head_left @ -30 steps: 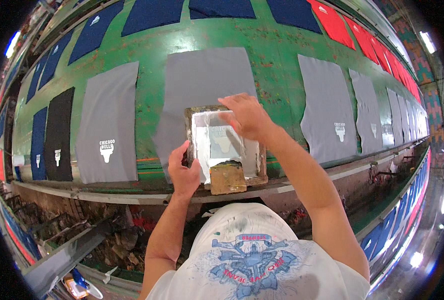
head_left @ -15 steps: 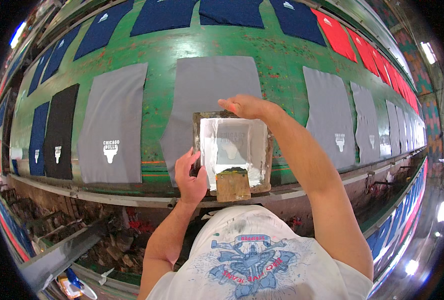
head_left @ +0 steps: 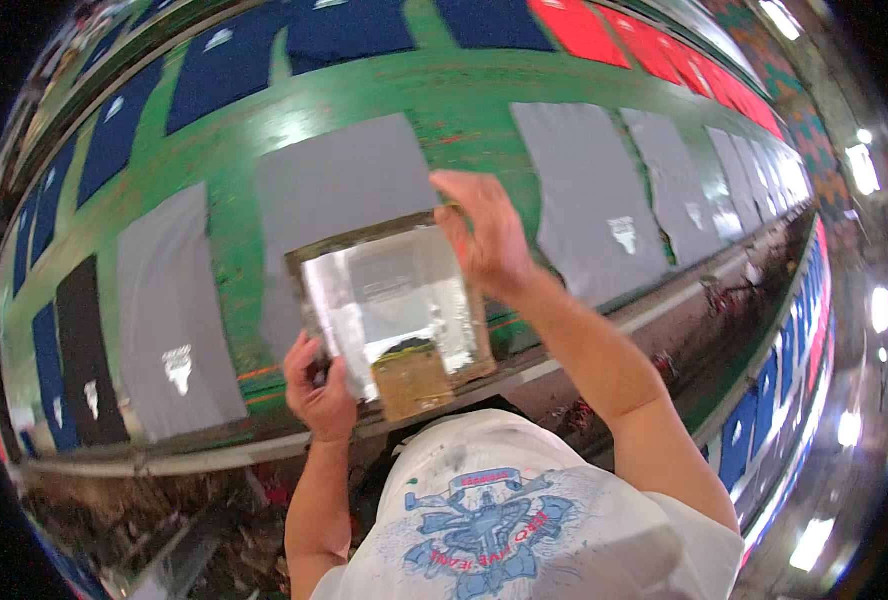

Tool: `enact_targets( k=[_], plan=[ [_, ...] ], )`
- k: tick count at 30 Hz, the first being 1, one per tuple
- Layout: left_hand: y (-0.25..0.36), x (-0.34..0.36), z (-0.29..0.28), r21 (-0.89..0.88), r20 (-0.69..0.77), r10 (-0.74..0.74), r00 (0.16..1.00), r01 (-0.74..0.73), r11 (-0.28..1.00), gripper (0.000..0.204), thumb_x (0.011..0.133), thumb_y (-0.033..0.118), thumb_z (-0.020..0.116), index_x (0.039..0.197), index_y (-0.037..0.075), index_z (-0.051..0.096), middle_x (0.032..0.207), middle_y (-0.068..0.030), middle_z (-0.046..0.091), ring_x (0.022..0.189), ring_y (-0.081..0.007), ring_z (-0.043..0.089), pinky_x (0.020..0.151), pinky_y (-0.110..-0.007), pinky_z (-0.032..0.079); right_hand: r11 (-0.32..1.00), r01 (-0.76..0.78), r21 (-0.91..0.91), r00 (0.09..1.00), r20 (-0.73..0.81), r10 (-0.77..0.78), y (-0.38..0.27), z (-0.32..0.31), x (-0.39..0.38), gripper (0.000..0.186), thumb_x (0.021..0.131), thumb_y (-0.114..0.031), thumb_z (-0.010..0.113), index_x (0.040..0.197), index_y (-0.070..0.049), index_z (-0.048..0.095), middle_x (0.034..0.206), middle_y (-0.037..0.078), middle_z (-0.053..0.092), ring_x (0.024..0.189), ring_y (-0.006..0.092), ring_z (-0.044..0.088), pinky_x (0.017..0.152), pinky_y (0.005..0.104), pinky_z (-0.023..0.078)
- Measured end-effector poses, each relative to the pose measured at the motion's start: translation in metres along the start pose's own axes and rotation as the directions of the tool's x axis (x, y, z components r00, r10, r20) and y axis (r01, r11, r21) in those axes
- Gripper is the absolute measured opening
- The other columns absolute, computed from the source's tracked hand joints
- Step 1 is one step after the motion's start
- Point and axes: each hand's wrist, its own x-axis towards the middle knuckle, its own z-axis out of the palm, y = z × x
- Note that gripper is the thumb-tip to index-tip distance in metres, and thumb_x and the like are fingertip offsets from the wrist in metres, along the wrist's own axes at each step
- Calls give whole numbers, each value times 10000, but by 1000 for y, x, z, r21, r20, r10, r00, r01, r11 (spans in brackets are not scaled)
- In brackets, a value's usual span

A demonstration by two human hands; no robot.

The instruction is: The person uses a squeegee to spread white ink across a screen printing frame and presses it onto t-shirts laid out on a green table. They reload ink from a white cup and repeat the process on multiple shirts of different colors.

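Observation:
A wooden-framed printing screen (head_left: 336, 242) with pale mesh sits over the lower part of a grey fabric panel (head_left: 349, 165) in front of me. Faint lettering shows through the mesh. A worn squeegee (head_left: 414, 382) with a wooden grip and dark ink on its blade rests at the screen's near side. My left hand (head_left: 322, 395) is closed around the left rail, thumb and fingers on either side. At the far right corner is my right hand (head_left: 484, 235), fingers stretched out and thumb apart. It overlaps the corner, and I cannot tell how firmly it touches.
Grey panels with white prints (head_left: 589, 190) lie to the right, another grey one (head_left: 174, 320) to the left beside a black panel (head_left: 89, 350). Navy panels (head_left: 229, 65) and red ones (head_left: 579, 35) line the far side of the green table (head_left: 464, 130). A rail edges the near side.
The view has turned, so the table slants. My right hand has shifted from the middle of the far rail to the right corner, its fingers extending. My left hand stays at the left rail.

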Motion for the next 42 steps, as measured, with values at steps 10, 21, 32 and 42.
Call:
enact_targets(
  k=[10, 21, 32, 42],
  plan=[
    [23, 9, 66, 1, 5, -65, 998, 65, 998, 454, 907, -161, 777, 1327, 5, 721, 1592, -178, 638, 1351, -254, 683, 1097, -367, 580, 583, -596, 551, 787, 257, 561, 15, -60, -179, 564, 1196, -358, 549, 1629, 3, 549, 1553, 198, 639, 1455, 317, 596, 1242, 436, 435],
    [37, 13, 57, 36, 113, 52, 992, -56, 998, 378, 873, -146, 748, 1220, 4, 753, 1562, -218, 652, 1388, -295, 674, 1134, -390, 548, 386, -431, 816, 689, 22, 725, -11, -11, -197, 534, 1190, -291, 577, 1572, 81, 591, 1499, 150, 694, 1357, 214, 641, 1206, 384, 473],
    [23, 10, 73, 63, 107, 65, 992, -72, 995, 301, 851, -117, 718, 1103, 29, 793, 1575, -260, 637, 1443, -376, 630, 1238, -434, 453, 496, -656, 569, 638, 67, 767, -7, -32, -176, 492, 1115, -287, 700, 1493, 28, 701, 1335, 76, 738, 1233, 171, 663, 1109, 349, 497],
    [7, 15, 74, -17, 110, -94, 989, 96, 995, 234, 826, -108, 739, 1015, 17, 795, 1601, -252, 651, 1401, -297, 682, 1167, -392, 516, 638, -649, 414, 740, 152, 655, 14, -43, -179, 556, 1052, -294, 768, 1506, 18, 689, 1366, 120, 726, 1197, 196, 680, 1024, 359, 544]
  ],
)
